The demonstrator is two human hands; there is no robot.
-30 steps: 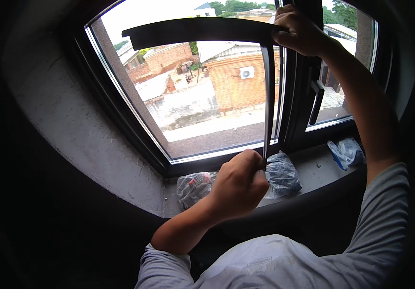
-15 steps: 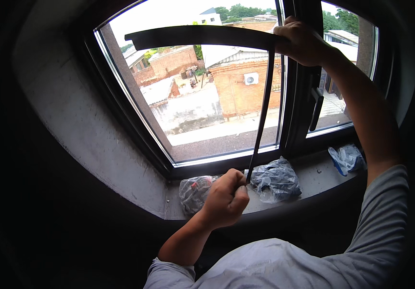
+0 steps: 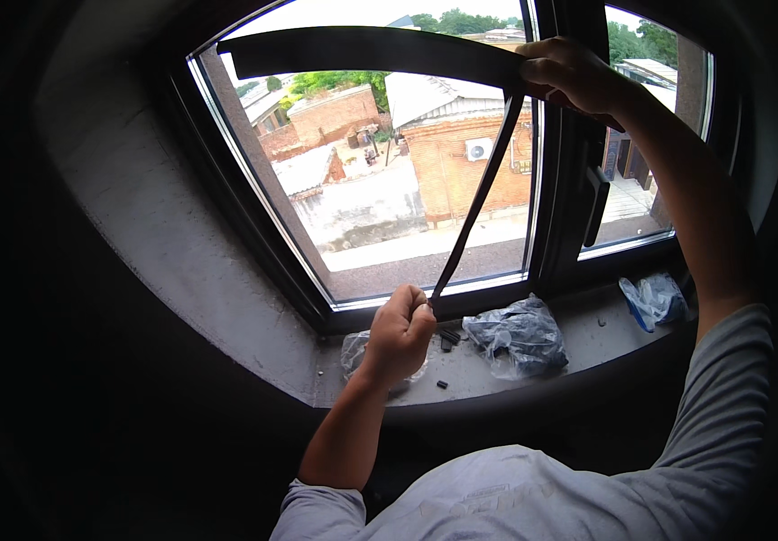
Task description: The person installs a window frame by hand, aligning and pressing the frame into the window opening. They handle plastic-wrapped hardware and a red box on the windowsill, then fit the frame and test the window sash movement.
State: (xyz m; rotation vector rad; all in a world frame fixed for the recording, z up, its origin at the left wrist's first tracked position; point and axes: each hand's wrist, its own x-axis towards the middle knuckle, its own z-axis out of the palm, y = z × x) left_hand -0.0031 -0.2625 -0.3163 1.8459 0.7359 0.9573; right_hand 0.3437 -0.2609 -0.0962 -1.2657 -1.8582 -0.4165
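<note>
Lowered since before, left hand (image 3: 400,332) and right hand (image 3: 569,74) grip the thin black rubber strip (image 3: 474,212) taut.

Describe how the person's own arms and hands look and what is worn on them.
Both arms are bare from the short sleeves of a light grey T-shirt downward. The left hand and the right hand are ungloved, with no watch, ring or bracelet visible.

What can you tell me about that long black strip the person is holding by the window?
The strip is thin, black and looks like bendy rubber. It runs slanted in front of the window glass, pulled nearly straight. Its top end is under the right hand, which also holds a wide dark bar. Its bottom end is pinched in the left hand, just above the sill.
</note>
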